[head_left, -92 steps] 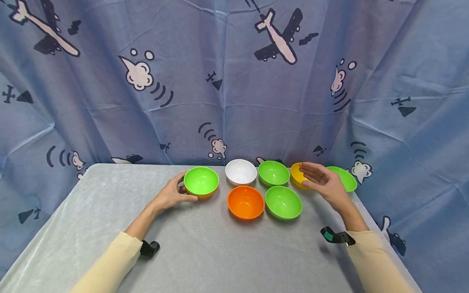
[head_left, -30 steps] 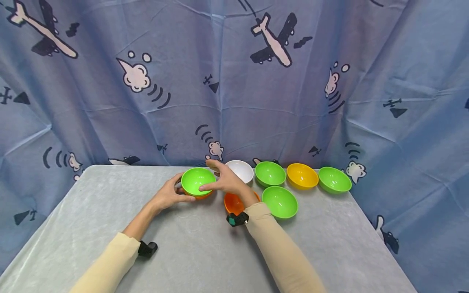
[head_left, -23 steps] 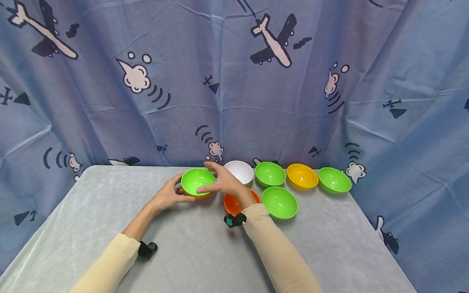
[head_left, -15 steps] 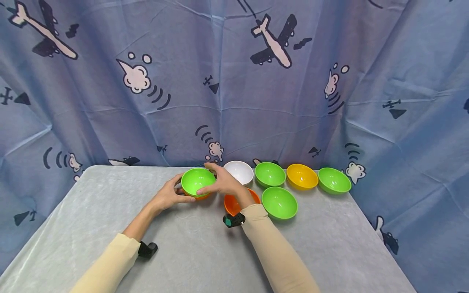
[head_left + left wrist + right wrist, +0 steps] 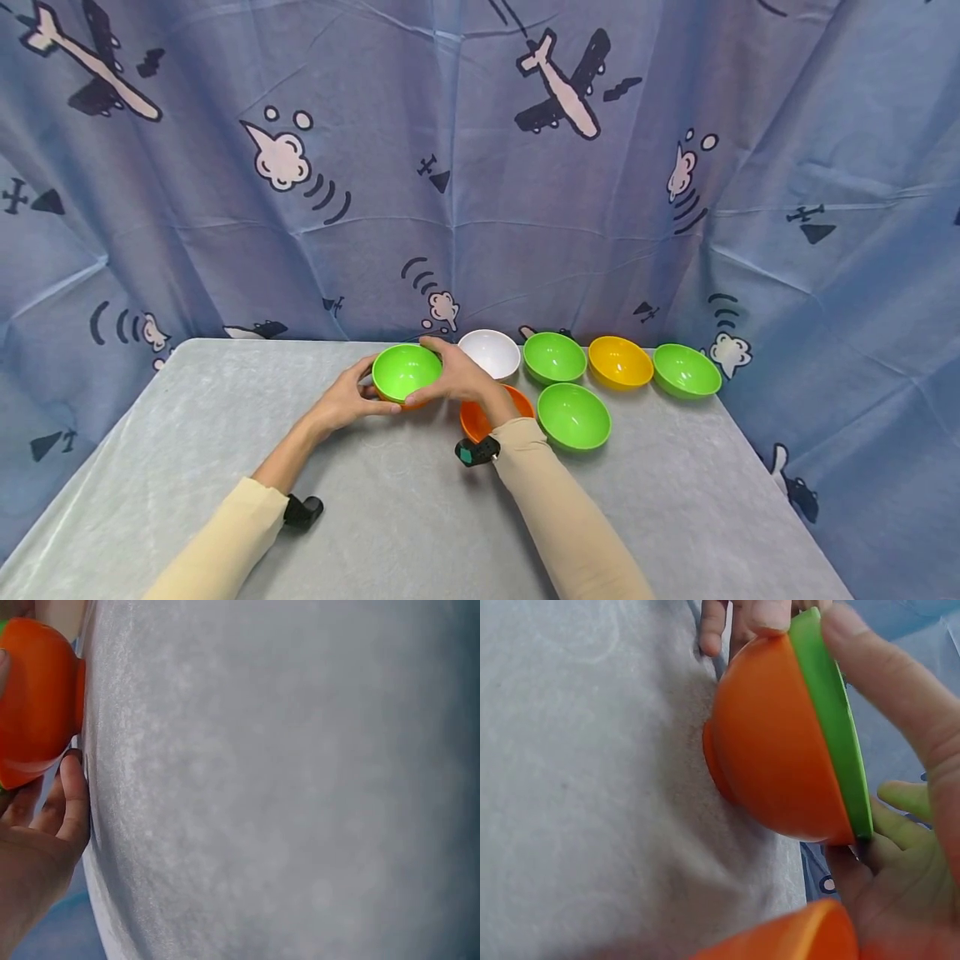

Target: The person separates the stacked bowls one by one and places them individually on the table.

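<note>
A green bowl (image 5: 403, 371) sits nested in an orange bowl (image 5: 769, 742), its rim standing just above the orange one. My left hand (image 5: 347, 400) grips the stack from the left, the thumb at the near side and the fingers behind it. From the right, my right hand (image 5: 461, 375) holds the green bowl, thumb near the front rim and fingers at the far side. In the right wrist view the stack's foot appears at the tabletop; whether it touches is unclear. The left wrist view shows the orange bowl's side close to the left fingers (image 5: 71, 799).
Right of the stack are a white bowl (image 5: 490, 354), a green bowl (image 5: 554, 358), a yellow bowl (image 5: 620, 363) and another green bowl (image 5: 686, 372) along the back edge. Nearer stand an orange bowl (image 5: 476, 421), partly behind my right forearm, and a green bowl (image 5: 573, 418). A curtain (image 5: 337, 167) hangs behind.
My right hand has moved left from above the yellow bowl to the stack. Its thumb has since shifted from over the green bowl to the stack's front rim. The left hand stays put.
</note>
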Demonstrator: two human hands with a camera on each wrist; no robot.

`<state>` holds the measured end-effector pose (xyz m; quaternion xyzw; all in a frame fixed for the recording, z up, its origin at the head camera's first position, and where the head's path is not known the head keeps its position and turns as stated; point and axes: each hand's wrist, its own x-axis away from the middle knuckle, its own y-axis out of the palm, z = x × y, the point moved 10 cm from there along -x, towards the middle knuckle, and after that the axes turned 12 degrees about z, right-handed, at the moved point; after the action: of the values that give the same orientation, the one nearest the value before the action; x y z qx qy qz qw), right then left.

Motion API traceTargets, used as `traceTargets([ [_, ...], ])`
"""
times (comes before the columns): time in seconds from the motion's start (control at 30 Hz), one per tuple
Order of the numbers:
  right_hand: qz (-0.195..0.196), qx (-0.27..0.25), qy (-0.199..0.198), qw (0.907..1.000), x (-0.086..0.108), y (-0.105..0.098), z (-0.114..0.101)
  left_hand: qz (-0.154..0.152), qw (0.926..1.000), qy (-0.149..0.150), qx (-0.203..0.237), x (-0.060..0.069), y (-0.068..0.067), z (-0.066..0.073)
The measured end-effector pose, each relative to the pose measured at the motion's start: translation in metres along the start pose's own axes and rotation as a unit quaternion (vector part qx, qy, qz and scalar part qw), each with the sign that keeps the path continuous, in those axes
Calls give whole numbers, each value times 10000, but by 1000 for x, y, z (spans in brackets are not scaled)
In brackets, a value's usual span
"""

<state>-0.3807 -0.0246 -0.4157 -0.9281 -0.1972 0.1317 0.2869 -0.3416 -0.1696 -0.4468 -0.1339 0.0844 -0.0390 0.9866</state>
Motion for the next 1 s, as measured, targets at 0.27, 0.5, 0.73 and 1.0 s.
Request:
traceTargets([
  [0.27, -177, 301, 51, 9994, -3, 4, 3, 43, 10000, 5, -50, 0, 0, 1],
  [0.5, -263, 300, 90, 9992, -4, 7, 3, 25, 10000, -15, -78, 0, 0, 2],
  [0.73, -117, 200, 31, 9997, -3, 6, 1, 29, 10000, -62, -52, 1, 1, 1],
  [1.0, 152, -101, -3, 9998, -2, 2, 1, 18, 10000, -50, 32, 1, 2, 1],
])
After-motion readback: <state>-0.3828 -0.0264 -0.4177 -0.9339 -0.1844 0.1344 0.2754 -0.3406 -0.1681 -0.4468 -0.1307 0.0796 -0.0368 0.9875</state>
